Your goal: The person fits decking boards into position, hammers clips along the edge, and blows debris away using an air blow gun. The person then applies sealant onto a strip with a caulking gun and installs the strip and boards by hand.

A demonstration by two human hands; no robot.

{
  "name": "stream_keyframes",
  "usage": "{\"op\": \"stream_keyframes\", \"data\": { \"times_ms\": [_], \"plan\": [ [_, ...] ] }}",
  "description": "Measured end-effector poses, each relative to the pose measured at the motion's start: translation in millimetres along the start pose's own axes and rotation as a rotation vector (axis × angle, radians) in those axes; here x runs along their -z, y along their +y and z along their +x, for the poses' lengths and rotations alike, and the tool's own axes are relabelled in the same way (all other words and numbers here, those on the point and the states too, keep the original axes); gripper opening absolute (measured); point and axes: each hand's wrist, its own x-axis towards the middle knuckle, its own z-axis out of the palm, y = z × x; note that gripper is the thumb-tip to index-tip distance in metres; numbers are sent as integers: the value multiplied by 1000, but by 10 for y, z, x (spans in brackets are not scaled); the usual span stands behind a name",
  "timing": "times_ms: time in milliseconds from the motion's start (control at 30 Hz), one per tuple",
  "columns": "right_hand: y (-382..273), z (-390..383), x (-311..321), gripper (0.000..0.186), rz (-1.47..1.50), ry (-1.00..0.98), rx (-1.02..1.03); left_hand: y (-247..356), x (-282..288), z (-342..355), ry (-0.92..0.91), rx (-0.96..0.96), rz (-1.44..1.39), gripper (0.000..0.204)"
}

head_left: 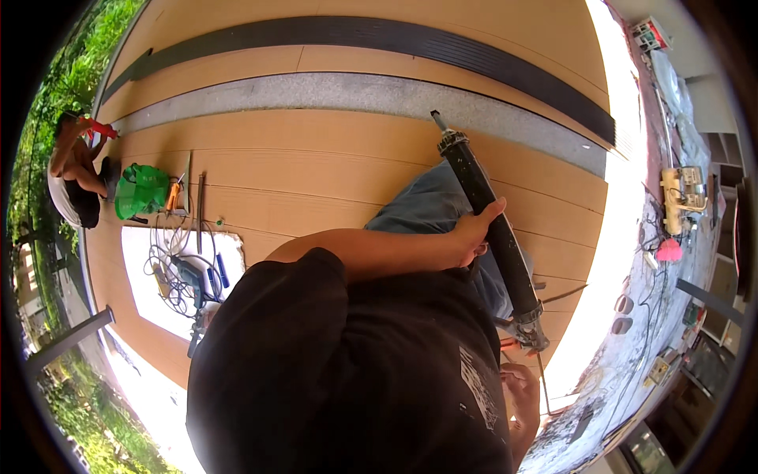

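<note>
My left hand (474, 235) is wrapped around the black barrel of a long caulking gun (493, 229). The gun runs diagonally, its nozzle (437, 120) pointing up toward a grey stone strip (332, 91). Its metal handle end (530, 328) is low on the right. My right hand (523, 404) sits just below that end, beside the thin plunger rod (543, 379). My black shirt partly hides it, so its grip is unclear. My knee in blue jeans (430, 201) rests on the wooden decking (316, 158) under the gun.
Another person (75, 174) crouches at the far left with a red tool (101, 128). A green bag (142, 189), hand tools and tangled cables lie on a white board (229, 249). A black strip (379, 35) crosses the top. A cluttered floor with a power strip (683, 193) lies to the right.
</note>
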Motion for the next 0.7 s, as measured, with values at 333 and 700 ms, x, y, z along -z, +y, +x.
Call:
{"op": "stream_keyframes", "data": {
  "times_ms": [333,700],
  "plan": [
    [728,531,-260,78,492,284,592,166,-351,-25,-96,221,37,61],
    [282,398,240,59,888,400,605,-300,-1594,959,-380,448,156,33]
  ]
}}
